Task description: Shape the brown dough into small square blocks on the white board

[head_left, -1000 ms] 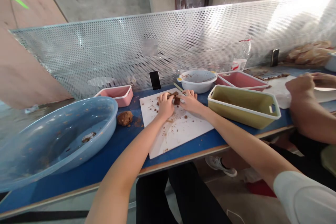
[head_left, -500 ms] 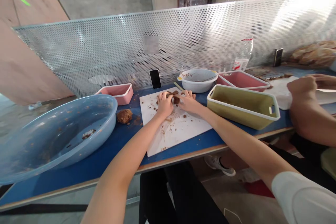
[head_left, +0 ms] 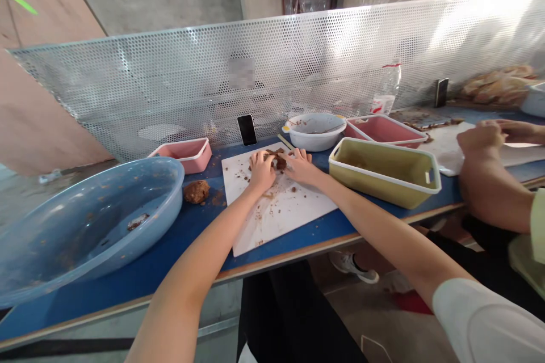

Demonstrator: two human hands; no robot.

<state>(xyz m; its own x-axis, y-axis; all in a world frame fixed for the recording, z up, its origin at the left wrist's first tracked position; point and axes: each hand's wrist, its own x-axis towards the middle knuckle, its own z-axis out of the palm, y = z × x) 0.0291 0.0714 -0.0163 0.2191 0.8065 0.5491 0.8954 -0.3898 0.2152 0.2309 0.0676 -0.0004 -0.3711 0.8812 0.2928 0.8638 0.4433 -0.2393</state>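
Note:
A white board (head_left: pixel 281 220) lies on the blue tabletop, strewn with brown crumbs. Toward its far edge is a small heap of brown, crumbly clumps (head_left: pixel 281 163); the material's kind cannot be made out. My left hand (head_left: pixel 262 173) curls its fingers over the heap's left side, pressed onto the clumps. From the other side, my right hand (head_left: pixel 301 167) has its fingers bent round the clumps on the right. Both sets of fingertips are partly hidden in the brown pieces. A larger brown lump (head_left: pixel 196 191) sits off the board to the left.
A big blue basin (head_left: pixel 166 221) takes up the left. Behind are a pink bin (head_left: pixel 198 163), a phone (head_left: pixel 247 130) and a white bowl (head_left: pixel 313 140). On the right stand an olive bin (head_left: pixel 374 181), a pink basket (head_left: pixel 385 129), a bottle (head_left: pixel 385 96) and another person's hands (head_left: pixel 483 139).
The whole view has shifted slightly, with things sitting a little further left. Both of my hands stay on the brown clumps, their fingers almost unmoved.

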